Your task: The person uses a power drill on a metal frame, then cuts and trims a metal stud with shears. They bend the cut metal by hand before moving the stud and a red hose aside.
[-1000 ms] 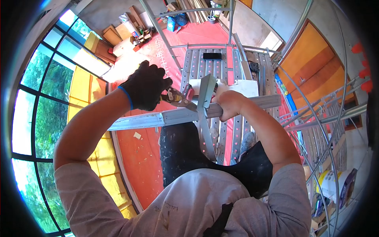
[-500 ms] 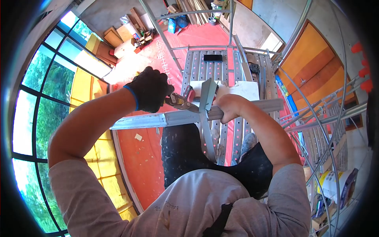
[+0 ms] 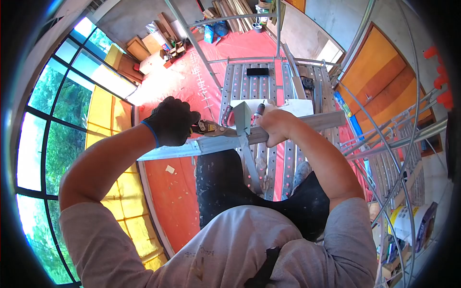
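My left hand (image 3: 170,121), in a black glove with a blue cuff, is closed around the handles of metal snips (image 3: 209,127). The snips' jaws meet a long metal channel (image 3: 218,144) that lies across in front of me, above my thighs. A flap of the channel (image 3: 243,116) stands up beside the jaws, and a narrow strip (image 3: 250,168) hangs down below it. My bare right hand (image 3: 278,126) is wrapped round the channel just right of the flap; part of its fingers is hidden. Behind it, a red-and-black tool (image 3: 260,110) rests on a white board (image 3: 295,106).
Perforated metal planks (image 3: 235,86) form a scaffold platform, with a black phone-like object (image 3: 257,72) on it. Scaffold tubes (image 3: 197,43) rise ahead, and more cross at right. Red sheeting (image 3: 168,201) covers the floor below. Timber (image 3: 235,14) leans at the far wall.
My left hand and the snips have shifted left and slightly down. The upright flap has swung left and turned its face toward me, uncovering more of the red-and-black tool. My right hand keeps its grip.
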A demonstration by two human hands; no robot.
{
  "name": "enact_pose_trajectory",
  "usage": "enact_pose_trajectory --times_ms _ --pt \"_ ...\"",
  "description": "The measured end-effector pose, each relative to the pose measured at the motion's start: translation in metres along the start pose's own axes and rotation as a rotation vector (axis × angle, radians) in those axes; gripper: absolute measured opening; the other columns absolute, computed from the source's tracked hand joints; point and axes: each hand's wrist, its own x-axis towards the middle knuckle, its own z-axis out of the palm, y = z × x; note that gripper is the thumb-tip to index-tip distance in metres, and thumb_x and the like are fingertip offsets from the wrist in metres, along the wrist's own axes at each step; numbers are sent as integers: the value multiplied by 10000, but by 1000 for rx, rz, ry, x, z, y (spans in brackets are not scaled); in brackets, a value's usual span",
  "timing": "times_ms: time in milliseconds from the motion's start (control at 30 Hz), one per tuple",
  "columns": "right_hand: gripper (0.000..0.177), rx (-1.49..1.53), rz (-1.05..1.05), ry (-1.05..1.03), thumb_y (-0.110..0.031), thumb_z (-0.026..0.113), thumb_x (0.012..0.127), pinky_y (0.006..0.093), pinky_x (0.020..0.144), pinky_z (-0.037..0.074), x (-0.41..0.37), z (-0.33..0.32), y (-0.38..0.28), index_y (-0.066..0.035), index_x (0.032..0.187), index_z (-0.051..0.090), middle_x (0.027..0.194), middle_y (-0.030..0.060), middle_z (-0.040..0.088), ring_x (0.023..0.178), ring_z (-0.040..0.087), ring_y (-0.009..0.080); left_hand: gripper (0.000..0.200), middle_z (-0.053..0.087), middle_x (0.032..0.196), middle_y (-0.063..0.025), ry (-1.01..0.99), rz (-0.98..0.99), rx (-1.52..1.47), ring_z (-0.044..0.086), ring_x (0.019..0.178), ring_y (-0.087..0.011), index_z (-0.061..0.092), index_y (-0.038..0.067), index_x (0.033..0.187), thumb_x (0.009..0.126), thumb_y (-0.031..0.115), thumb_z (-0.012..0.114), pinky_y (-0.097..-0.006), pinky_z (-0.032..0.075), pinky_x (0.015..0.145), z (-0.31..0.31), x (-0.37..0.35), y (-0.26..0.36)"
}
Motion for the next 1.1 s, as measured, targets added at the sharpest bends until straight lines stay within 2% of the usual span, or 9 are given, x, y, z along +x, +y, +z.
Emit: enact_pose_trajectory --times_ms 167,267,467,667,767,867,933,1033,1100 --pt "519 -22 24 60 -264 824 578 480 796 559 -2 2 -1 -59 1033 681 929 199 682 926 680 367 437 670 891 -123 160 -25 62 678 848 -313 673 126 1186 760 193 744 -475 510 755 -5 -7 5" --pt "528 -22 8 46 -268 827 582 481 796 559 -5 -6 -6 -67 1046 676 907 184 692 937 682 361 422 669 902 -125 90 12 12 674 851 -321 654 95 1168 770 201 746 -472 511 754 1 -7 -2" --pt "541 11 3 48 -284 827 593 484 808 556 -3 0 -1 -83 1077 693 899 173 711 958 683 360 214 686 826 -149 90 3 -33 686 782 -354 669 63 939 745 152 685 -482 527 743 3 -1 -8" --pt "512 -4 -17 54 -266 810 596 482 823 554 -6 -9 -6 -64 1051 692 903 180 709 942 677 375 177 690 762 -152 107 -5 -65 691 755 -355 692 79 871 719 165 669 -481 535 740 16 -3 -13" --pt "495 -6 -22 46 -255 800 598 488 822 553 -6 -8 -6 -58 1036 682 897 183 705 952 674 375 195 682 770 -143 108 -29 -69 683 762 -354 692 85 896 719 162 667 -479 525 735 18 -6 -11" --pt "488 -21 -11 38 -245 796 599 492 818 551 -5 -7 -7 -57 1033 673 896 185 701 965 670 373 247 672 812 -138 249 15 6 671 790 -346 684 80 944 707 151 679 -470 512 749 8 -10 -7" --pt "486 -19 2 34 -238 795 598 492 815 550 -4 -9 -11 -54 1030 670 896 178 699 965 666 378 284 667 844 -133 170 -20 -18 665 825 -338 677 77 971 696 145 694 -468 501 775 -6 -7 -5" --pt "557 -37 23 50 -204 793 603 489 809 548 -3 -8 -13 -85 1126 642 966 152 698 948 663 385 333 668 879 -130 116 -35 -22 660 869 -332 668 70 1003 681 143 714 -473 489 811 -11 -3 -7" --pt "668 52 -56 190 -172 787 608 488 800 547 -6 0 -11 -135 1246 593 1074 132 679 941 660 387 351 669 892 -129 108 -30 -11 659 890 -333 663 69 1016 678 146 721 -476 484 823 -12 -3 -9"
